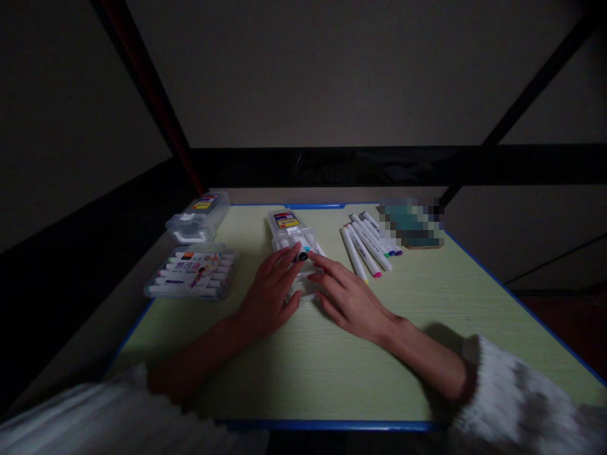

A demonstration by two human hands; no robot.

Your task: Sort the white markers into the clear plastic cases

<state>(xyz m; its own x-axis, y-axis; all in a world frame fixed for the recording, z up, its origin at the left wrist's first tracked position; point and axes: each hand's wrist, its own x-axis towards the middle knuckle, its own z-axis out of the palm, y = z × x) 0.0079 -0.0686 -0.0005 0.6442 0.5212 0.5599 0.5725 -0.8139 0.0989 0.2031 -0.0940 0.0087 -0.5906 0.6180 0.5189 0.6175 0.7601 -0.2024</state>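
A clear plastic marker case (289, 222) with a yellow, red and blue label lies in the middle of the table, several white markers in it. A black-ended marker (303, 256) sits at its near end, between the fingertips of both hands. My left hand (271, 287) lies over the case's left side, fingers stretched out and touching that marker. From the right, my right hand (353, 296) reaches in with its fingers spread, the index fingertip at the marker's black end. The case's near part is partly hidden by my hands.
Loose white markers (367, 243) lie right of the case, beside a blurred-out flat object (412, 224). At the left are a filled marker box (192, 272) and a clear case (202, 218). The table (351, 385) has a blue edge; a wall stands behind.
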